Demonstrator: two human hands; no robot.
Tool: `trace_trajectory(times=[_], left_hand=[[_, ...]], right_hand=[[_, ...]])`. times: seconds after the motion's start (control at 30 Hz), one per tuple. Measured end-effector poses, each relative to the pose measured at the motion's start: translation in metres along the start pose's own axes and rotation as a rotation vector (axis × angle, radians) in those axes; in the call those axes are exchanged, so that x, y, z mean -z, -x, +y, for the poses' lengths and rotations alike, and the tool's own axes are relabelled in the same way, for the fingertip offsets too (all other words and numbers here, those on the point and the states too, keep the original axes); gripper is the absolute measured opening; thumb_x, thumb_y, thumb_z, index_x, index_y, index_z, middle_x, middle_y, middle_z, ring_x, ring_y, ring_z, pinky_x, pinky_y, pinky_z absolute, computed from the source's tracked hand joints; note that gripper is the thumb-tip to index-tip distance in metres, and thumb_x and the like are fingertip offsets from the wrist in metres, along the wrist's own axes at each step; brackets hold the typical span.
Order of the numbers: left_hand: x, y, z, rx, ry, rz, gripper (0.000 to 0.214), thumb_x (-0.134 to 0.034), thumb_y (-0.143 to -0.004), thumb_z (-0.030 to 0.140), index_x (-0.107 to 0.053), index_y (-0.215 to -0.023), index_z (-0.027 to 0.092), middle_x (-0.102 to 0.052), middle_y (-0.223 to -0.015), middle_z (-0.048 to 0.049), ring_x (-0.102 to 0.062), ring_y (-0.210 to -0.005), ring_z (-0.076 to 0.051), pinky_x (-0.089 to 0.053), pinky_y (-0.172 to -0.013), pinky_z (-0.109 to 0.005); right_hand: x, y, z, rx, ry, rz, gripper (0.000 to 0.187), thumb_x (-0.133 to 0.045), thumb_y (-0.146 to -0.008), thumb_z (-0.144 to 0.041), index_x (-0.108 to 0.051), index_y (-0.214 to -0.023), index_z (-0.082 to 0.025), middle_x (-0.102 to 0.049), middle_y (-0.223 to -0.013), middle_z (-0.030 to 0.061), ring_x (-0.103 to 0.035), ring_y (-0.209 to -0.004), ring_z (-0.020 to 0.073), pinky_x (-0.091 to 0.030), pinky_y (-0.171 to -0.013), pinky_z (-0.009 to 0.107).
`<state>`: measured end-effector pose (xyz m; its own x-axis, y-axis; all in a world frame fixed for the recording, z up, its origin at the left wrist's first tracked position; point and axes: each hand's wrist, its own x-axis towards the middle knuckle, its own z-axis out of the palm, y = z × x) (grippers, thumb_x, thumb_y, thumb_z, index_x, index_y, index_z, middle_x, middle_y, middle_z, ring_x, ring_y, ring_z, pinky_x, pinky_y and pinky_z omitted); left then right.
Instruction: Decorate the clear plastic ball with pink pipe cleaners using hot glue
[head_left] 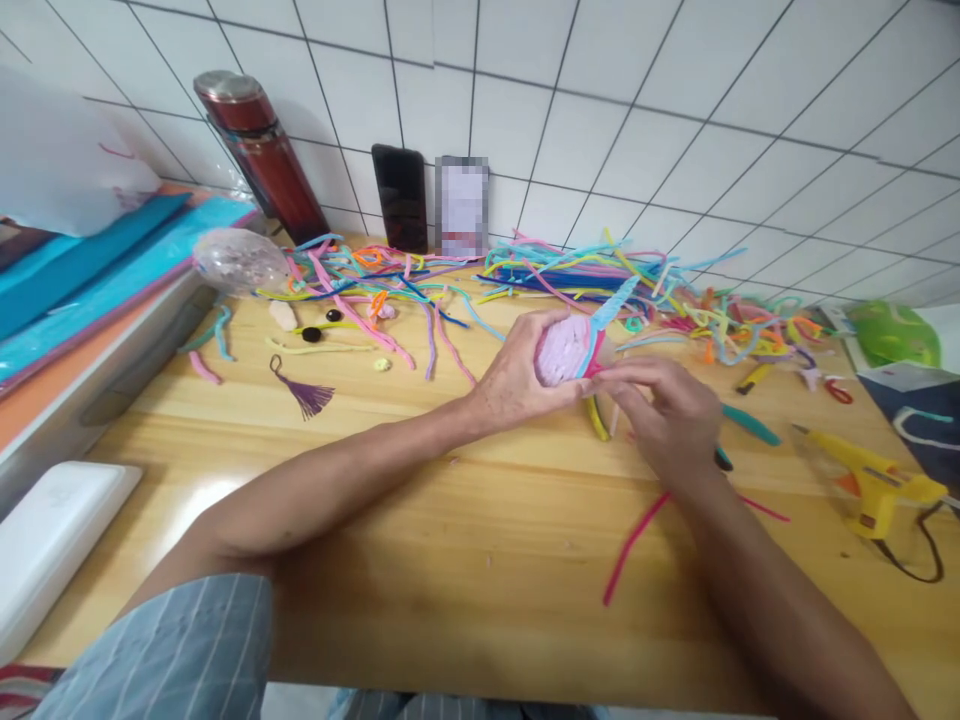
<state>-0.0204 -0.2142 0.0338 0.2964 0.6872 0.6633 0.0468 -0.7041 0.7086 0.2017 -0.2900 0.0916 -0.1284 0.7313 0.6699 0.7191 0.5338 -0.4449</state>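
Observation:
My left hand [517,375] is closed around a fuzzy pale-pink ball [562,350] made of wound pipe cleaner, held just above the wooden table [450,520]. A light-blue pipe cleaner [611,305] sticks up and to the right out of the ball. My right hand [664,415] pinches at the ball's lower right side, fingers together; what they grip is too small to make out. A loose red-pink pipe cleaner [634,545] lies on the table under my right wrist.
A heap of colourful pipe cleaners [600,275] spreads across the table's back. A yellow glue gun [874,485] lies at right. A red flask [262,150], a phone [400,198], a purple tassel [304,392] and a white case [52,530] stand around.

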Motion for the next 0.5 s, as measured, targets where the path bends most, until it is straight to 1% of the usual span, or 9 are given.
trace_trajectory(times=[0.07, 0.1, 0.13, 0.17, 0.23, 0.3, 0.37, 0.43, 0.5], left_hand=[[0.001, 0.001, 0.003, 0.035, 0.037, -0.017, 0.09, -0.085, -0.097, 0.078, -0.052, -0.161, 0.025, -0.067, -0.16, -0.0197, -0.068, -0.151, -0.038, -0.057, -0.128, -0.059], [0.002, 0.001, 0.005, 0.047, 0.053, -0.027, 0.089, -0.085, -0.097, 0.078, -0.052, -0.16, 0.025, -0.067, -0.16, -0.0196, -0.068, -0.151, -0.038, -0.057, -0.129, -0.059], [0.003, 0.001, 0.007, 0.063, 0.064, -0.036, 0.089, -0.085, -0.097, 0.078, -0.052, -0.159, 0.024, -0.066, -0.16, -0.0198, -0.068, -0.151, -0.038, -0.057, -0.129, -0.059], [0.004, 0.001, 0.009, 0.082, 0.071, -0.043, 0.089, -0.086, -0.097, 0.078, -0.053, -0.159, 0.024, -0.066, -0.16, -0.0204, -0.067, -0.151, -0.039, -0.057, -0.13, -0.059], [0.004, 0.001, 0.013, 0.126, 0.068, -0.057, 0.091, -0.086, -0.095, 0.079, -0.053, -0.159, 0.023, -0.065, -0.16, -0.021, -0.066, -0.152, -0.039, -0.057, -0.13, -0.059], [0.004, 0.002, 0.014, 0.144, 0.052, -0.071, 0.09, -0.085, -0.096, 0.079, -0.052, -0.159, 0.023, -0.065, -0.159, -0.0205, -0.066, -0.152, -0.039, -0.056, -0.13, -0.059], [0.003, 0.003, 0.015, 0.118, 0.033, -0.085, 0.087, -0.085, -0.097, 0.076, -0.053, -0.158, 0.024, -0.067, -0.157, -0.0198, -0.067, -0.149, -0.039, -0.057, -0.129, -0.059], [0.002, 0.004, 0.015, 0.056, 0.021, -0.101, 0.083, -0.086, -0.098, 0.07, -0.053, -0.158, 0.024, -0.068, -0.155, -0.0198, -0.067, -0.148, -0.039, -0.057, -0.128, -0.058], [0.002, 0.006, 0.015, -0.017, 0.007, -0.127, 0.079, -0.087, -0.098, 0.061, -0.053, -0.158, 0.023, -0.068, -0.156, -0.0197, -0.067, -0.149, -0.039, -0.057, -0.128, -0.057]], right_hand=[[0.001, -0.001, -0.001, -0.22, -0.177, 0.02, 0.013, -0.082, -0.106, -0.043, -0.089, -0.103, -0.032, -0.088, -0.09, 0.0016, -0.082, -0.079, 0.0236, -0.069, -0.076, 0.04], [0.002, -0.002, -0.001, -0.293, -0.247, 0.016, 0.013, -0.084, -0.104, -0.043, -0.089, -0.102, -0.031, -0.088, -0.088, 0.0007, -0.081, -0.076, 0.0224, -0.068, -0.073, 0.039], [0.003, -0.003, -0.002, -0.334, -0.289, 0.006, 0.011, -0.086, -0.102, -0.042, -0.089, -0.101, -0.031, -0.088, -0.087, -0.0002, -0.081, -0.074, 0.0215, -0.067, -0.071, 0.037], [0.004, -0.004, -0.003, -0.343, -0.294, -0.007, 0.008, -0.087, -0.101, -0.039, -0.09, -0.101, -0.031, -0.088, -0.088, -0.0008, -0.081, -0.074, 0.0211, -0.066, -0.072, 0.037], [0.007, -0.006, -0.006, -0.274, -0.213, -0.009, 0.005, -0.088, -0.099, -0.033, -0.091, -0.104, -0.033, -0.09, -0.092, -0.0016, -0.082, -0.078, 0.0211, -0.066, -0.075, 0.037], [0.01, -0.006, -0.01, -0.137, -0.101, 0.013, 0.011, -0.087, -0.099, -0.027, -0.09, -0.105, -0.035, -0.09, -0.095, -0.0022, -0.082, -0.082, 0.0213, -0.065, -0.078, 0.038], [0.01, -0.005, -0.014, -0.023, -0.038, 0.041, 0.017, -0.085, -0.098, -0.02, -0.087, -0.103, -0.036, -0.088, -0.093, -0.0026, -0.081, -0.082, 0.021, -0.064, -0.079, 0.039], [0.009, -0.004, -0.015, -0.002, -0.034, 0.053, 0.018, -0.083, -0.098, -0.018, -0.084, -0.101, -0.035, -0.085, -0.091, -0.0029, -0.079, -0.08, 0.0208, -0.062, -0.078, 0.039], [0.008, -0.005, -0.017, -0.055, -0.062, 0.044, 0.016, -0.082, -0.098, -0.018, -0.082, -0.101, -0.034, -0.083, -0.091, -0.0027, -0.077, -0.08, 0.021, -0.062, -0.078, 0.039]])
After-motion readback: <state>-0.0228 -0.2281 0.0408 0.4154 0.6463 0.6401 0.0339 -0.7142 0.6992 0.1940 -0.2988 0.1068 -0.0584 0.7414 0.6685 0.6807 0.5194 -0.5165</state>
